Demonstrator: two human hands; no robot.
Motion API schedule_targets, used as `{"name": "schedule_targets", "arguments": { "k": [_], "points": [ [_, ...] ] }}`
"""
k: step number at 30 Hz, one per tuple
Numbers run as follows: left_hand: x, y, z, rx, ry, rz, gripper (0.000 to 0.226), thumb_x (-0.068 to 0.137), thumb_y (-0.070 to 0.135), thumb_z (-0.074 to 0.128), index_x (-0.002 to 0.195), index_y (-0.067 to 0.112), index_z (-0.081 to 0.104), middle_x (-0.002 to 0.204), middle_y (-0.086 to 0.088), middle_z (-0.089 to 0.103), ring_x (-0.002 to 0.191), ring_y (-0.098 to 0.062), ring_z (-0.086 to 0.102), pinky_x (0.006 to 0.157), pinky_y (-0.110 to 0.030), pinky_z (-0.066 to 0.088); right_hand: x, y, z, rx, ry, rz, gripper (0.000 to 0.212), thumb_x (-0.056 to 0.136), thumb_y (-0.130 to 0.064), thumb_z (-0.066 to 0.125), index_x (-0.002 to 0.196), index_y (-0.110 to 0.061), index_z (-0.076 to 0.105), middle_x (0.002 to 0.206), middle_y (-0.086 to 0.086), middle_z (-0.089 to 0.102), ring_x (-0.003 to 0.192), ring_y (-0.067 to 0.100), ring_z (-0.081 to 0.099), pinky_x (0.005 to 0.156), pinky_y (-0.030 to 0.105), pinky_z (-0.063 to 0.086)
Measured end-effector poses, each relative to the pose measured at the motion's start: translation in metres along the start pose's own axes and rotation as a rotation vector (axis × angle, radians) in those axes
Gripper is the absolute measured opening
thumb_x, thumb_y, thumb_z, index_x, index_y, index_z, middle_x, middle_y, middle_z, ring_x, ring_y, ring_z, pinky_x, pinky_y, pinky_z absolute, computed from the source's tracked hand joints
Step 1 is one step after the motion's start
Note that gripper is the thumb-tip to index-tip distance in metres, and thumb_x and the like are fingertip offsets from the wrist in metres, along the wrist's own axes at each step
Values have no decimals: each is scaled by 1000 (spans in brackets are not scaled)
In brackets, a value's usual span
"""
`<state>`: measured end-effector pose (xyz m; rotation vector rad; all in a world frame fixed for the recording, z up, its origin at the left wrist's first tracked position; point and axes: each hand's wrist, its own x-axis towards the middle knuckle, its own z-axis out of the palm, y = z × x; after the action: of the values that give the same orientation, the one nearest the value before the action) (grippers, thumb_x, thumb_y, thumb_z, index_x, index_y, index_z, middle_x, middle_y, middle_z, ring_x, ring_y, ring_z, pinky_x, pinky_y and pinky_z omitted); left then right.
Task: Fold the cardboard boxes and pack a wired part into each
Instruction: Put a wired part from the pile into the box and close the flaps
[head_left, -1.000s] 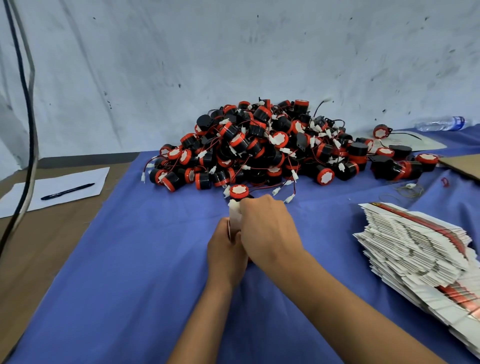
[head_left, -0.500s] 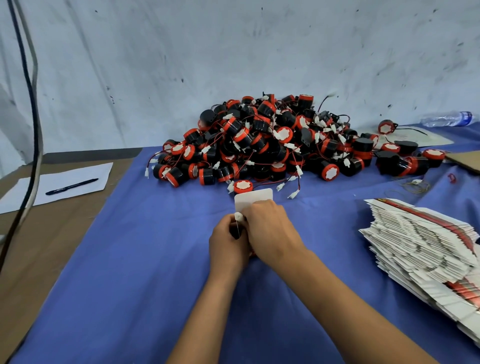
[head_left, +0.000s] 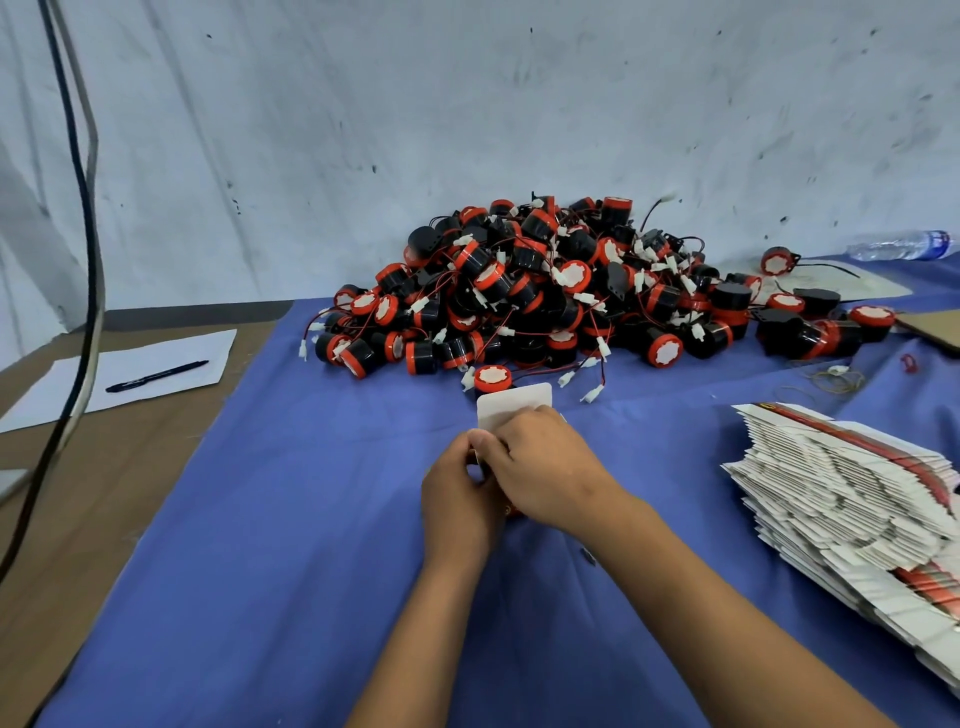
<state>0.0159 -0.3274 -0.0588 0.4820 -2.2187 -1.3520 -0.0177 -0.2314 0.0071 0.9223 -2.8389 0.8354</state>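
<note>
Holding a small white box (head_left: 511, 408) between both hands over the blue cloth (head_left: 291, 519), you worked near the middle of the table. Your left hand (head_left: 460, 493) had its fingers curled round the box's left side, thumb up against the edge. Your right hand (head_left: 540, 467) lay over the top of the box with its fingers bent down across it, gripping it too, so most of the box was hidden. Only a rounded white flap stood up beyond your knuckles, pointing toward the wall. A bit of red showed under your right palm; you could not tell from this view what it was.

Just beyond the flap sat one red-and-black part (head_left: 491, 379) with its wires, at the near edge of a big pile of parts (head_left: 561, 296) heaped against the grey wall (head_left: 467, 104). Loose white plugs and red and black leads trailed out of the pile onto the cloth.

To your right, a stack of flat boxes (head_left: 852, 499) lay fanned out, white with red stripes. At the far right a water bottle (head_left: 904, 245) lay on its side. To your left, on the bare brown tabletop, a black pen (head_left: 156, 375) rested on a sheet of paper (head_left: 171, 358). Two cables (head_left: 85, 234) hung down at the left edge of the view.
</note>
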Motion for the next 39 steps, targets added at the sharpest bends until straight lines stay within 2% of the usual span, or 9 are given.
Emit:
{"name": "schedule_targets", "arguments": {
  "k": [8, 12, 16, 22, 25, 27, 31, 35, 39],
  "points": [
    [2, -2, -15, -213, -196, -7, 13, 91, 12, 65, 91, 24, 68, 86, 4, 73, 75, -16, 68, 59, -27, 53, -2, 11, -2, 311, 89, 97, 18, 85, -17, 74, 71, -27, 80, 76, -5, 75, 74, 8, 69, 67, 28, 59],
    [8, -9, -31, -288, -493, -6, 46, 76, 22, 83, 117, 36, 68, 105, 8, 76, 83, -13, 71, 72, -24, 59, -3, 15, -3, 230, 97, 91, 19, 80, -8, 73, 70, -23, 79, 74, -7, 73, 73, 11, 69, 70, 34, 60],
    [9, -10, -27, -239, -426, 17, 50, 69, 16, 81, 116, 31, 69, 99, 8, 77, 81, -13, 70, 77, -31, 62, -6, 18, 2, -126, 19, -147, 19, 88, -8, 61, 79, -14, 77, 94, -4, 65, 97, 16, 52, 84, 28, 46],
    [9, -12, -31, -261, -444, -1, 50, 79, 10, 85, 116, 39, 69, 109, 12, 76, 96, -12, 74, 77, -27, 61, -17, 37, -11, -70, -187, -296, 32, 104, -28, 53, 84, -15, 75, 117, -12, 50, 114, 10, 33, 101, 19, 29],
    [12, -13, -33, -292, -448, -33, 54, 81, 1, 83, 120, 36, 69, 111, 10, 76, 96, -15, 72, 71, -22, 56, -22, 46, -13, 105, 429, -309, 20, 101, -17, 60, 86, -12, 72, 106, -3, 64, 103, 17, 53, 87, 24, 42],
    [12, -14, -35, -290, -461, -34, 57, 82, -3, 81, 123, 34, 68, 115, 10, 76, 102, -21, 73, 77, -28, 59, -18, 60, -13, 282, 645, 6, 7, 100, -18, 62, 102, -17, 69, 101, -1, 64, 92, 17, 58, 78, 30, 47],
    [11, -14, -38, -414, -532, -84, 58, 82, -4, 79, 132, 23, 66, 124, 2, 74, 111, -26, 71, 93, -39, 60, -12, 72, 4, 833, 6, 406, 21, 95, -24, 71, 116, -24, 68, 103, 2, 73, 73, 4, 70, 55, 17, 49],
    [11, -10, -39, -664, -527, -305, 34, 101, 34, 65, 131, 19, 70, 102, 0, 71, 70, -11, 57, 56, -21, 46, -13, 76, 16, 884, 90, 282, 33, 95, -14, 70, 118, -37, 65, 104, -5, 73, 79, 5, 71, 53, 13, 50],
    [5, -5, -16, -363, -276, -113, 13, 97, 19, 72, 105, 28, 76, 87, 11, 75, 66, -8, 64, 54, -21, 50, -18, 77, 21, 946, 50, 60, 34, 100, -2, 58, 115, -30, 71, 95, -3, 74, 78, 17, 69, 69, 24, 57]
  ]
}}
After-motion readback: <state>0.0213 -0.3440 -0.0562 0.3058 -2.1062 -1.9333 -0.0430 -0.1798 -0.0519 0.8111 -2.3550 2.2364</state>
